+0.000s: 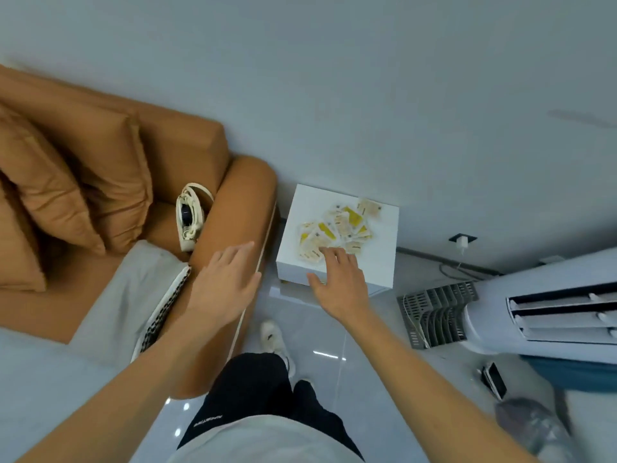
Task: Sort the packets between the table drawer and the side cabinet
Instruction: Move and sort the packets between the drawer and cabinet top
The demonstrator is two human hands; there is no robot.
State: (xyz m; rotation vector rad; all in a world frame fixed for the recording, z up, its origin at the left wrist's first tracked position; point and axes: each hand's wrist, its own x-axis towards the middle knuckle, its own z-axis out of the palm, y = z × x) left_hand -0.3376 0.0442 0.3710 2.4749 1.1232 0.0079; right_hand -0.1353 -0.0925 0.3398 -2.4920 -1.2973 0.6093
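Several small yellow and cream packets (337, 228) lie scattered on top of a white side cabinet (384, 262) against the wall. My right hand (340, 282) reaches over the cabinet's front edge with fingers spread, its fingertips at the nearest packets; it holds nothing. My left hand (227, 282) hovers flat with straight fingers over the orange sofa armrest (247, 195), left of the cabinet, empty. No table drawer is in view.
An orange sofa (100, 182) with cushions, a cream bag (190, 215) and a grey cloth (133, 289) fills the left. A white standing air conditioner (547, 312) and a grey rack (434, 315) stand right of the cabinet. A phone (494, 379) lies on the tiled floor.
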